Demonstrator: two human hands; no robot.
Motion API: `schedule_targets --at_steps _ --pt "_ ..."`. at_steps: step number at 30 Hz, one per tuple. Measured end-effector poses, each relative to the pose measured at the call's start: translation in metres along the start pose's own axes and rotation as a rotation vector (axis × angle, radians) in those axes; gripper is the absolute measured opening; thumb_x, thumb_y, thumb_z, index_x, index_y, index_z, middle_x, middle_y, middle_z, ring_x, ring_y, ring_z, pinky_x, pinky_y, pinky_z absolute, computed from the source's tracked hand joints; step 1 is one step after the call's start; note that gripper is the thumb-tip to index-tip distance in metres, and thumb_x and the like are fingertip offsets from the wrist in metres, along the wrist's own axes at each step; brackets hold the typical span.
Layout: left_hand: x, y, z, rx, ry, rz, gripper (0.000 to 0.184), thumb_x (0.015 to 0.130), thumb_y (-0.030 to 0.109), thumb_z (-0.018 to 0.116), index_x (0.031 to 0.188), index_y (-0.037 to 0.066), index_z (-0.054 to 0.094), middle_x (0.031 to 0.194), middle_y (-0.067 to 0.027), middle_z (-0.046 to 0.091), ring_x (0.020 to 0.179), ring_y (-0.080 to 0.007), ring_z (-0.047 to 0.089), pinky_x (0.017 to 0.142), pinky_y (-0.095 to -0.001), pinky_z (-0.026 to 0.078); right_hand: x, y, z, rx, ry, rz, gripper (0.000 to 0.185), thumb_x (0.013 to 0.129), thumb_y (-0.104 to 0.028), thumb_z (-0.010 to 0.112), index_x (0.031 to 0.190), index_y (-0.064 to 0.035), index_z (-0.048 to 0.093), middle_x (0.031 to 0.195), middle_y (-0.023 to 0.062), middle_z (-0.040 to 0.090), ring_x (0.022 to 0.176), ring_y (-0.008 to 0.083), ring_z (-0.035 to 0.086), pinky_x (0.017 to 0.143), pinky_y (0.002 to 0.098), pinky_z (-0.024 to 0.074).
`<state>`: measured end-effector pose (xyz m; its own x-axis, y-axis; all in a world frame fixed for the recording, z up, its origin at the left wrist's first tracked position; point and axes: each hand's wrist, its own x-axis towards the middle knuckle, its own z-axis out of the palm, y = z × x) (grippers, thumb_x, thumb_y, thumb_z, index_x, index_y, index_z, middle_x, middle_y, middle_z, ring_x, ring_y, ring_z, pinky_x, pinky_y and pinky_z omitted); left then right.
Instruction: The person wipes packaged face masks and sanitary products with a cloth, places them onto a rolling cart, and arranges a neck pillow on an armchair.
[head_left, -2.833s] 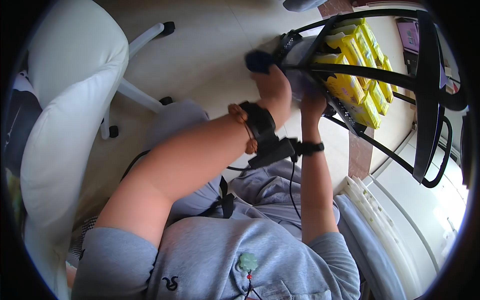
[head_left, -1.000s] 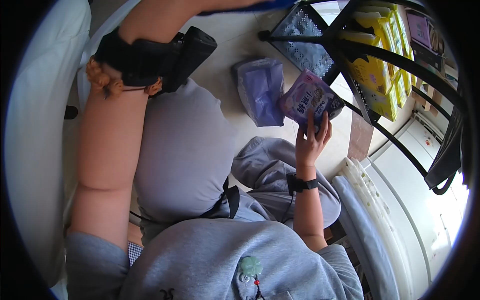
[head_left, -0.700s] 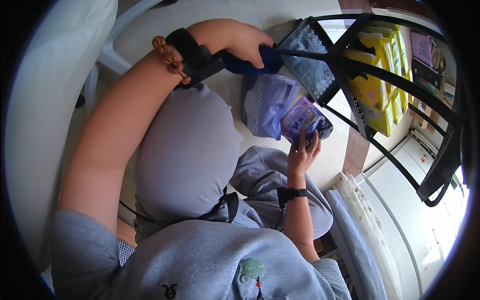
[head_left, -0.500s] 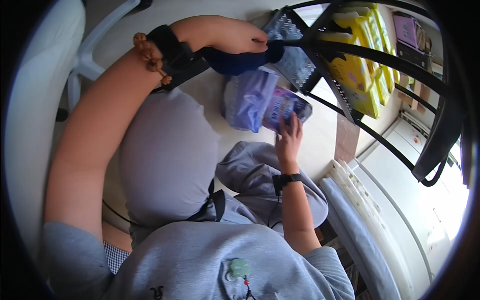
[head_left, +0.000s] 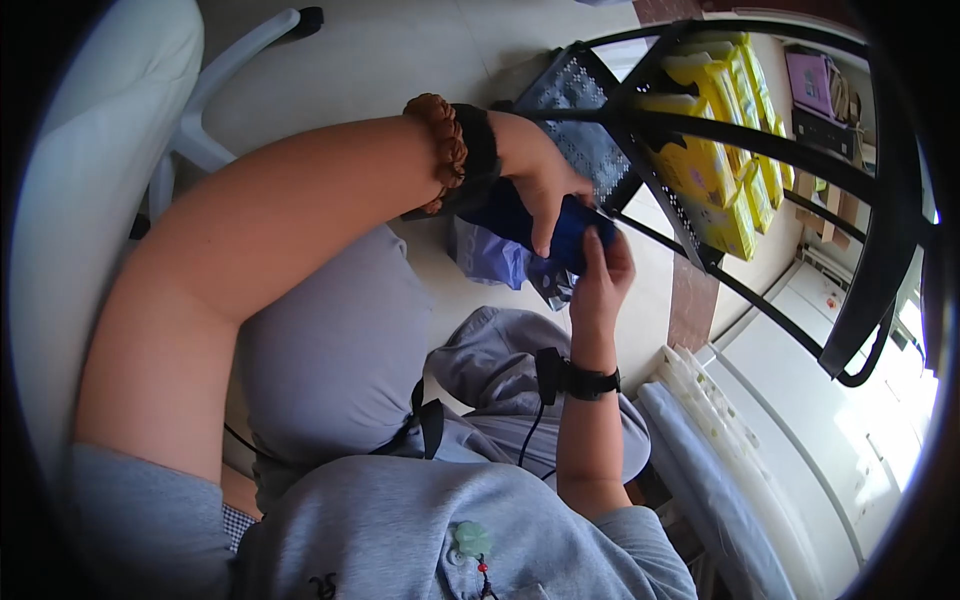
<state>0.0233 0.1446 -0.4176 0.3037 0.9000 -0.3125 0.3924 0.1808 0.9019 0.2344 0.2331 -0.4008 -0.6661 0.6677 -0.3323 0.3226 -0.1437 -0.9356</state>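
We log a dark-blue soft cloth (head_left: 568, 232) towards two o'clock of centre: left hand (head_left: 545, 175) gripping it, right hand (head_left: 606, 272) pinching its end. Crinkled purple plastic pack (head_left: 487, 257), partly hidden, lies at its eight o'clock.

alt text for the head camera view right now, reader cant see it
A person's left hand and right hand hold a dark blue, cloth-like item, partly covering purple packaging on a pale floor. At picture right, yellow packs sit on a black rack.
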Motion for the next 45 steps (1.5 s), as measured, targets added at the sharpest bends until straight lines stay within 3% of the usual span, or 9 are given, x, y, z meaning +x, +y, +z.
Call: schedule_targets --at_steps 3,8,11,17,23,29,35,40,45 --pt "-0.006 -0.023 -0.007 0.223 0.03 -0.242 0.068 0.064 0.041 0.078 0.12 0.008 0.058 0.115 -0.0174 0.06 0.105 -0.0317 0.059 0.087 -0.04 0.047 0.013 -0.002 -0.003 0.015 0.14 -0.173 0.021 0.089 0.0 0.058 0.11 0.0026 0.057 0.099 0.0074 0.066 0.09 0.0118 0.061 0.083 0.023 0.0458" --pt "-0.022 -0.056 -0.02 0.542 1.041 -0.157 0.042 0.081 0.021 0.065 0.121 0.011 0.06 0.118 -0.0168 0.061 0.106 -0.0294 0.06 0.09 -0.035 0.047 0.056 0.013 0.037 0.212 0.238 -0.252 0.04 0.09 0.001 0.056 0.126 -0.0001 0.041 0.119 0.0116 0.055 0.103 0.0158 0.053 0.088 0.0265 0.043" --pt "-0.005 -0.044 -0.027 -0.397 0.936 0.244 0.044 0.086 -0.003 0.051 0.127 0.012 0.055 0.12 -0.0123 0.059 0.114 -0.0246 0.055 0.098 -0.0333 0.041 0.082 0.015 0.073 0.204 0.139 -0.241 0.036 0.091 -0.007 0.054 0.124 -0.0017 0.042 0.118 0.0107 0.053 0.103 0.0172 0.051 0.089 0.0301 0.0417" --pt "-0.004 -0.059 -0.017 -0.207 0.668 -0.283 0.047 0.089 0.002 0.044 0.136 0.01 0.042 0.115 -0.0186 0.058 0.105 -0.025 0.057 0.092 -0.0338 0.043 0.138 0.084 0.083 -0.363 -0.065 -0.247 0.033 0.085 -0.011 0.053 0.117 -0.0013 0.052 0.105 0.0102 0.059 0.091 0.0177 0.054 0.083 0.0307 0.0423" --pt "-0.023 -0.018 -0.026 -0.473 0.875 0.09 0.048 0.09 0.003 0.047 0.138 0.009 0.04 0.125 -0.0156 0.055 0.113 -0.0267 0.054 0.097 -0.0324 0.04 0.084 0.007 0.075 -0.062 0.026 -0.211 0.014 0.088 -0.008 0.059 0.097 0.0021 0.058 0.093 0.0085 0.063 0.085 0.0127 0.058 0.08 0.025 0.0441" --pt "-0.002 0.027 -0.018 0.128 1.231 0.557 0.075 0.078 -0.013 0.052 0.145 0.013 0.027 0.146 -0.0111 0.034 0.13 -0.035 0.039 0.11 -0.0402 0.033 0.064 0.001 0.1 0.294 0.07 -0.245 0.02 0.093 -0.012 0.058 0.107 0.0028 0.057 0.102 0.0054 0.061 0.09 0.0073 0.054 0.078 0.0219 0.0443" --pt "-0.035 0.003 -0.016 -0.021 0.891 -0.075 0.062 0.079 -0.011 0.052 0.135 0.012 0.043 0.126 -0.0151 0.055 0.112 -0.0342 0.055 0.092 -0.0415 0.047 0.054 -0.019 0.075 -0.255 0.128 -0.189 0.013 0.092 -0.009 0.059 0.086 0.0019 0.059 0.079 0.0029 0.06 0.07 0.0076 0.052 0.064 0.0204 0.0426" --pt "-0.075 0.071 -0.057 0.209 1.527 0.342 0.043 0.077 -0.008 0.055 0.117 0.008 0.057 0.111 -0.0144 0.061 0.103 -0.0321 0.06 0.087 -0.0354 0.048 -0.002 -0.095 0.076 -0.17 0.591 -0.707 0.018 0.089 -0.002 0.061 0.106 0.004 0.059 0.099 0.013 0.065 0.085 0.0151 0.062 0.076 0.0262 0.0511" --pt "-0.031 0.147 -0.054 -0.097 1.496 0.724 0.054 0.069 -0.008 0.054 0.12 0.008 0.057 0.121 -0.0126 0.057 0.11 -0.031 0.056 0.093 -0.0343 0.045 0.012 -0.155 0.091 -0.028 0.59 -0.861 0.036 0.091 0.003 0.052 0.125 0.0038 0.041 0.118 0.0191 0.057 0.102 0.0227 0.06 0.089 0.0333 0.0491"
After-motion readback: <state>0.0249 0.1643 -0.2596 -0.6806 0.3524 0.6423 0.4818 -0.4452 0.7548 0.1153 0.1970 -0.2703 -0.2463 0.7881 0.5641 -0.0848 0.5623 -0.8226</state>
